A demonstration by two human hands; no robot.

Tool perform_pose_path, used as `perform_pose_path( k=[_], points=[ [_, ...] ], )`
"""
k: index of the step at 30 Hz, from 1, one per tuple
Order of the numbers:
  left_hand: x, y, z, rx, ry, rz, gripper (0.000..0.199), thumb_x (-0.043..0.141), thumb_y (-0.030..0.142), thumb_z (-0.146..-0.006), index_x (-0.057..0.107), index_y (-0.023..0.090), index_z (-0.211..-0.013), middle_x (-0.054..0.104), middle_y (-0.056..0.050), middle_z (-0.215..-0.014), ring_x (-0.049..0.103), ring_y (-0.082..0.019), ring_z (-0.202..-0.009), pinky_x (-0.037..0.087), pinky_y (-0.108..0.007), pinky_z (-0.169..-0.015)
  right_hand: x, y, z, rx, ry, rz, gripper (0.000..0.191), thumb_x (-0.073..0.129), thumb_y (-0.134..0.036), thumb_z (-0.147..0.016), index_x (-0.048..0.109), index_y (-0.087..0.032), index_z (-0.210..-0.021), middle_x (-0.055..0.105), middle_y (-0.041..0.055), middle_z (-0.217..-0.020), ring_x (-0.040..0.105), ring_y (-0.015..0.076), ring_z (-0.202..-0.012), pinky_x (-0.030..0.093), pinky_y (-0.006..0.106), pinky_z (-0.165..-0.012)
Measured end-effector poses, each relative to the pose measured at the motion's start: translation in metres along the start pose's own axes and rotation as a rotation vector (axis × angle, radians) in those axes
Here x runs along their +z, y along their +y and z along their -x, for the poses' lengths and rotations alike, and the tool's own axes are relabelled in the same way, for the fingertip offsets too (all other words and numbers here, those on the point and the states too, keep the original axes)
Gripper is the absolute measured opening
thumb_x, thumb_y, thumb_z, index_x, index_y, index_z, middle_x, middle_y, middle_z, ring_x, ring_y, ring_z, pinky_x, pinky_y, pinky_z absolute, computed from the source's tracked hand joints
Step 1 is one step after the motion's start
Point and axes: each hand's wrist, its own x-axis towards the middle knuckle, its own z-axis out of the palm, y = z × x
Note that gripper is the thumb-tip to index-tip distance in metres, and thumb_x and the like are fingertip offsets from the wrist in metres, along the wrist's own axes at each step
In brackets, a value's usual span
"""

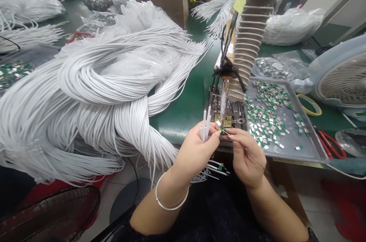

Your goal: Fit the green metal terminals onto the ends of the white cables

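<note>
At the green table (pixel 171 124), left hand (pixel 194 151) is gripping slim white cables (pixel 208 120); right hand (pixel 248 155), thin silvery wire (pixel 225 132); loose green-silver boards (pixel 270 97) are lying seemingly unworked.

The left fingers (pixel 213 141) partly hide the small board (pixel 221 127).
</note>
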Motion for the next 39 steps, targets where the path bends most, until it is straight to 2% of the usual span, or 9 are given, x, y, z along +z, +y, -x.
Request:
perform_pose_path(
  k=[17, 26, 32, 36, 39],
  points=[
    [-0.001, -0.002, -0.001, 0.033, -0.016, -0.008, 0.011, 0.056, 0.018, -0.079, 0.051, 0.018, -0.069, 0.056, 0.000, -0.089, 0.055, -0.012, -0.088, 0.039, -0.025, -0.084, 0.000, -0.002, -0.001, 0.006, -0.019, 0.022, 0.029, 0.049, -0.005, -0.084, 0.061, -0.022, -0.103, 0.068, 0.0071, -0.096, 0.064, 0.0197, -0.096, 0.054, 0.039, -0.081],
    [0.000, -0.016, 0.001, -0.019, -0.024, 0.014, 0.012, 0.055, 0.016, -0.078, 0.050, 0.018, -0.067, 0.056, -0.001, -0.085, 0.054, -0.014, -0.089, 0.039, -0.027, -0.084, -0.002, -0.003, 0.010, 0.101, -0.022, -0.011, 0.025, 0.044, -0.008, -0.087, 0.060, -0.021, -0.100, 0.065, 0.0063, -0.094, 0.063, 0.0182, -0.087, 0.053, 0.036, -0.074],
    [-0.003, -0.026, 0.012, -0.028, -0.052, -0.032, 0.012, 0.055, 0.023, -0.081, 0.052, 0.018, -0.071, 0.057, -0.002, -0.085, 0.054, -0.016, -0.086, 0.041, -0.029, -0.084, -0.008, -0.008, 0.019, 0.191, -0.012, -0.053, 0.023, 0.040, -0.011, -0.090, 0.060, -0.021, -0.097, 0.062, 0.0041, -0.083, 0.061, 0.0155, -0.076, 0.053, 0.032, -0.064],
    [-0.006, -0.033, 0.025, 0.016, -0.142, -0.147, 0.018, 0.046, 0.030, -0.089, 0.054, 0.019, -0.077, 0.058, -0.002, -0.078, 0.054, -0.014, -0.076, 0.041, -0.031, -0.086, -0.017, -0.011, 0.026, 0.221, 0.038, -0.015, 0.024, 0.040, -0.011, -0.090, 0.059, -0.021, -0.102, 0.061, 0.0016, -0.078, 0.060, 0.0134, -0.068, 0.052, 0.030, -0.062],
    [-0.007, -0.033, 0.032, 0.024, -0.148, -0.211, 0.027, 0.040, 0.033, -0.092, 0.056, 0.018, -0.076, 0.061, -0.005, -0.082, 0.057, -0.017, -0.088, 0.041, -0.030, -0.087, -0.026, -0.013, 0.027, 0.212, 0.061, 0.065, 0.025, 0.041, -0.010, -0.089, 0.059, -0.022, -0.102, 0.061, 0.0011, -0.078, 0.060, 0.0125, -0.068, 0.051, 0.029, -0.063]
  ],
)
